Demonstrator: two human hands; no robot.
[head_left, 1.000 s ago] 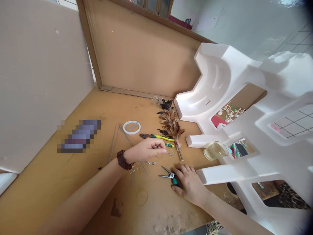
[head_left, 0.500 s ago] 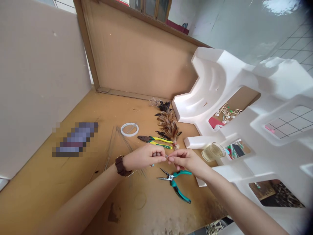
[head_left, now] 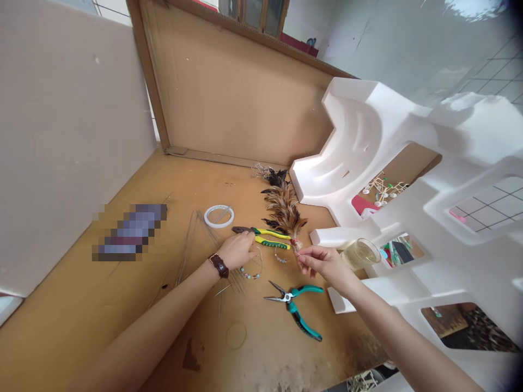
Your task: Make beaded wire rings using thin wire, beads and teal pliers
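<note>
My left hand (head_left: 237,250), a brown strap round its wrist, lies palm down against the combination pliers (head_left: 272,243) with yellow-green handles. Its fingers look bent and apart, with their undersides hidden. Just below it is a curved wire strung with beads (head_left: 250,275). My right hand (head_left: 321,262) is closed in a pinch at the tied end of a bundle of brown and black feathers (head_left: 281,204); what the fingertips hold is too small to make out. Between the hands lies a smaller beaded wire (head_left: 280,258). Open long-nose pliers (head_left: 288,296) with teal handles rest below.
A white ring-shaped roll (head_left: 219,216) and several thin wires (head_left: 187,247) lie left of the pliers. A glass of pale yellow liquid (head_left: 360,253) stands by the white moulded foam (head_left: 359,125) on the right. A cardboard panel (head_left: 245,92) rises behind.
My hands, earlier together at a tiny thing, have moved apart. The left went up and left to the combination pliers, the right slightly right. Both beaded wires now show more plainly.
</note>
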